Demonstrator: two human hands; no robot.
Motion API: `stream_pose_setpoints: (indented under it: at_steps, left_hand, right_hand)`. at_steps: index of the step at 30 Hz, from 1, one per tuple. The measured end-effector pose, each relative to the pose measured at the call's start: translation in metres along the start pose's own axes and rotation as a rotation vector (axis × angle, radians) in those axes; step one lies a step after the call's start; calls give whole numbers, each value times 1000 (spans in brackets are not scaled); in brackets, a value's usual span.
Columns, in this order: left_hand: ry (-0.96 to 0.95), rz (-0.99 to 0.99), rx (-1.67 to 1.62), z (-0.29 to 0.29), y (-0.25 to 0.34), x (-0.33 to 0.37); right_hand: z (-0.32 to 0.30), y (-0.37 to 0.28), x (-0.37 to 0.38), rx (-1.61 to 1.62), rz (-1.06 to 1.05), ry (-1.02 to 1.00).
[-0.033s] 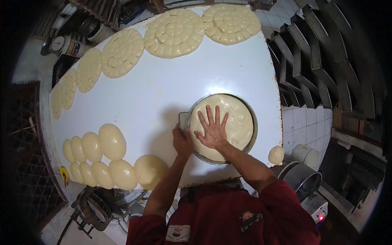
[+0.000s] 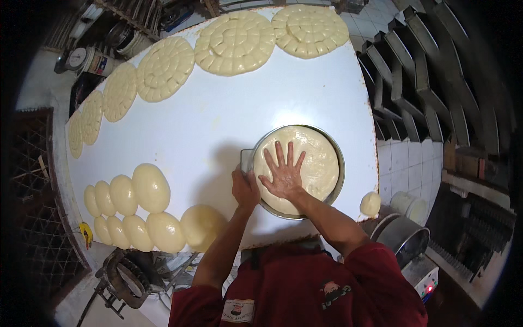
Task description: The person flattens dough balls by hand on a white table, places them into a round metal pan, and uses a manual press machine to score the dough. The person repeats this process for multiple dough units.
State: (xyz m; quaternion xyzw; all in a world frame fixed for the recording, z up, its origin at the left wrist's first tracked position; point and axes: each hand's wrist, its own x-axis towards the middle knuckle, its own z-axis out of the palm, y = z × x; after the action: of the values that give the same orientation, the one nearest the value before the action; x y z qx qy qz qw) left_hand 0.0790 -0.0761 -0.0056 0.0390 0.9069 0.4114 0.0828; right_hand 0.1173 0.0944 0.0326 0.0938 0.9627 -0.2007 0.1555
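While the right hand (image 2: 282, 175) lies flat and splayed on dough (image 2: 317, 155) in a round metal pan (image 2: 341, 173) at the near right of the bench (image 2: 245, 103), the left hand (image 2: 246, 188) curls beside the pan's left rim, its grip unclear; smooth dough balls (image 2: 151, 188) sit near left.

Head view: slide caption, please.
Right hand spread on dough in a round metal pan, left hand at the pan's side; beyond, scored dough rounds on the white table.
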Motion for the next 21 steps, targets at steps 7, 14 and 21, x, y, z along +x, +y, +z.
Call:
stream_pose_setpoints:
  at_steps: [7,14,21]
  left_hand:
    - [12,148,-15,-26,-30,-1]
    - [-62,87,-3,-29,-26,-3]
    - [-8,123,-44,-20,-35,2]
  right_hand:
    - [12,-42,-25,-11,-28,111]
    - [20,-55,-36,19,3,96]
    - [23,-24,-81,-33,-24,17]
